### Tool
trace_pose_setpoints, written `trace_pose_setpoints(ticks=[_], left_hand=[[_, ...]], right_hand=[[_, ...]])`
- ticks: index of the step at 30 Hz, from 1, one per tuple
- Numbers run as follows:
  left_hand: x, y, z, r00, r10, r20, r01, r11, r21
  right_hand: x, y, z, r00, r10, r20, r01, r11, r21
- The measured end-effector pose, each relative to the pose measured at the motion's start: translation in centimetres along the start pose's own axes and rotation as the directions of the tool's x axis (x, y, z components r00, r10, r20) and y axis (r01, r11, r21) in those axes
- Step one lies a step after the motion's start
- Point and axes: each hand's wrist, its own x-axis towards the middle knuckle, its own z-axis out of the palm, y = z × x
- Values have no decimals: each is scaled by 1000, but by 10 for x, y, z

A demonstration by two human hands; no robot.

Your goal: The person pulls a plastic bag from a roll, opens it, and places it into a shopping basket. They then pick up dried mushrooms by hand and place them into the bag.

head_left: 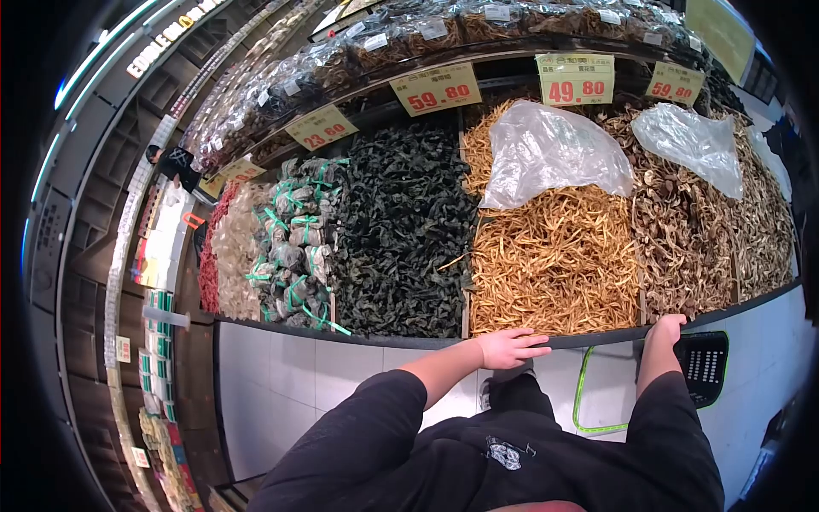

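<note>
My left hand (514, 348) is at the dark front rim (409, 343) of the display bin, just below a heap of thin golden-brown dried strips (554, 256). Its fingers are stretched out to the right, with nothing in them. My right hand (667, 328) is farther right at the same rim, below sliced dried mushrooms (682, 247). Its fingers look curled; what they grip, if anything, is hidden. A clear plastic bag (554, 154) lies on the golden strips, and another plastic bag (691, 145) lies on the mushrooms.
Dark dried fungus (401, 230) and green-tied grey bundles (299, 239) fill compartments to the left. Price signs (576, 79) stand behind, below shelved bagged goods (426, 34). A black basket-like object (704, 367) is below my right hand. Another person (175, 166) is far left.
</note>
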Motion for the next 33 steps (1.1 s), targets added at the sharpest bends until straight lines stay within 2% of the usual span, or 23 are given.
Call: trace_pose_setpoints(ticks=[8,12,15,17,20,24,28,31,33], left_hand=[[1,-1,2,998,5,61,-5,1000,-10],[1,1,5,1000,-21,-18,20,999,-25],[2,1,1,1000,-18,16,19,999,-37],[2,1,0,997,-17,72,21,999,-47],[1,1,6,998,-22,51,24,998,-52],[2,0,0,995,-16,98,22,998,-63],[3,2,5,998,-65,-12,64,997,-40],[4,1,-2,998,-28,55,30,999,-28],[3,1,0,998,-35,45,36,999,-37]], right_hand=[[-5,-2,-3,1000,-18,-16,18,1000,4],[10,2,6,999,-9,-43,9,1000,6],[21,5,12,1000,-18,-23,19,999,35],[33,7,18,998,-54,-44,54,999,-8],[50,9,25,999,-29,-34,30,1000,10],[34,7,16,999,-20,-30,20,1000,16],[6,1,4,1000,-4,-21,5,999,52],[-2,3,0,999,-39,-33,40,999,31],[4,3,4,999,-36,-26,37,999,33]])
